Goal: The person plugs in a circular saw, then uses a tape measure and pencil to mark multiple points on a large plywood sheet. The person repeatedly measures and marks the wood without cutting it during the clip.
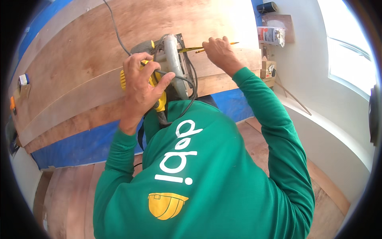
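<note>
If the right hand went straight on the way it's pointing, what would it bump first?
Nothing, it seems: ahead of the right hand the way looks free over the wooden sheet, with the saw off to the left. The hand's height is unclear.

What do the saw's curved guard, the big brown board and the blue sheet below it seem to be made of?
Curved guard: probably metal, judging by its dull, scuffed grey surface.

Big brown board: wood, likely plywood, smooth and apparently unpainted, since reddish-brown grain and blotches show.

Blue sheet: perhaps plastic tarp, from its creases and slight sheen; fabric remains possible.
</note>
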A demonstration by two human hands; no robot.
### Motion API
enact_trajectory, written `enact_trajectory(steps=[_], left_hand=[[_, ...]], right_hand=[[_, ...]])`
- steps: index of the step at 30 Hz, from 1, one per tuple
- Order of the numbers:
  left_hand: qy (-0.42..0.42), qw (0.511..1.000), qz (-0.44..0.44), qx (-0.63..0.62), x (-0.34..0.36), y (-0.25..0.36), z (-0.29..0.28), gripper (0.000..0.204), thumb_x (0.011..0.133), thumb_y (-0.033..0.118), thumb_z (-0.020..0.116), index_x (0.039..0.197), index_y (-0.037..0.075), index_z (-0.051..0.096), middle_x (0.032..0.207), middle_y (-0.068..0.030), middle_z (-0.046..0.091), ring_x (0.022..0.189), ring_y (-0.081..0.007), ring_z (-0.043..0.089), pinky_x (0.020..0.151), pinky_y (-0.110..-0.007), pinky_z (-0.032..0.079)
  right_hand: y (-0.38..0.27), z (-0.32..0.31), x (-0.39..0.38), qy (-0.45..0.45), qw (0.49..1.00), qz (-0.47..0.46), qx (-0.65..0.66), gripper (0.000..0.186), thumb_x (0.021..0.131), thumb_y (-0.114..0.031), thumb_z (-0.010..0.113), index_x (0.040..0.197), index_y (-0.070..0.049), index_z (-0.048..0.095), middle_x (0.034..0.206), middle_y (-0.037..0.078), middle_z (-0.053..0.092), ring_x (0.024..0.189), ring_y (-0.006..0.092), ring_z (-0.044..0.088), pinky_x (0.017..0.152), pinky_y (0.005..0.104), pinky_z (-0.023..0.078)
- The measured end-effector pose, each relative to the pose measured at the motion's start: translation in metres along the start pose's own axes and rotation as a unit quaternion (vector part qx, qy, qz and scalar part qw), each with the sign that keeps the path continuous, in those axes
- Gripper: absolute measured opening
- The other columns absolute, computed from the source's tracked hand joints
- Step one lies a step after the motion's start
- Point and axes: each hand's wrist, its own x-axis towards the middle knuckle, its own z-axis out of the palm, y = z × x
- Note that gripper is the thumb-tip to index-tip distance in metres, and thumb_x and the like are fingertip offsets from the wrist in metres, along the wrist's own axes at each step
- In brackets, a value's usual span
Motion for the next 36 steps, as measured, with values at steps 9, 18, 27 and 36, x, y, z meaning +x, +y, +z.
enact_trajectory(steps=[9, 18, 27, 36], left_hand=[[0.007, 1.0, -0.003, -0.016, -0.0016, -0.0069, 0.0043, 0.037, 0.088, 0.033, 0.095, 0.101, 0.01, 0.069, 0.125, -0.0114, 0.056, 0.126, -0.0349, 0.049, 0.109, -0.051, 0.043], [0.01, 1.0, 0.016, 0.011, -0.002, -0.0097, 0.0062, 0.042, 0.087, 0.038, 0.095, 0.101, 0.007, 0.07, 0.126, -0.0111, 0.056, 0.124, -0.0351, 0.049, 0.103, -0.05, 0.048], [0.005, 1.0, 0.016, 0.002, -0.002, -0.0113, 0.0067, 0.042, 0.089, 0.039, 0.094, 0.102, 0.008, 0.069, 0.124, -0.0111, 0.055, 0.125, -0.0342, 0.049, 0.106, -0.051, 0.045], [0.007, 1.0, 0.013, 0.001, -0.0016, -0.0095, 0.0065, 0.042, 0.088, 0.038, 0.095, 0.1, 0.007, 0.069, 0.124, -0.0111, 0.056, 0.124, -0.0344, 0.05, 0.103, -0.05, 0.047]], right_hand=[[0.003, -0.0013, 0.003, 0.012, 1.0, -0.001, -0.005, 0.013, 0.101, -0.011, 0.064, 0.095, -0.014, 0.075, 0.092, 0.007, 0.073, 0.088, 0.0273, 0.075, 0.088, 0.0472, 0.051], [0.001, 0.0054, -0.0001, 0.037, 0.999, 0.005, -0.003, 0.011, 0.1, -0.011, 0.065, 0.093, -0.013, 0.073, 0.093, 0.009, 0.072, 0.087, 0.0289, 0.076, 0.088, 0.0487, 0.052], [0.0004, 0.0038, -0.0001, 0.029, 0.999, 0.012, -0.002, 0.012, 0.1, -0.011, 0.064, 0.094, -0.013, 0.074, 0.094, 0.009, 0.073, 0.089, 0.0293, 0.076, 0.088, 0.0485, 0.052], [0.0006, 0.0032, 0.0007, 0.033, 0.999, 0.01, -0.002, 0.012, 0.1, -0.012, 0.064, 0.093, -0.013, 0.074, 0.094, 0.009, 0.073, 0.088, 0.0289, 0.076, 0.088, 0.0478, 0.052]])
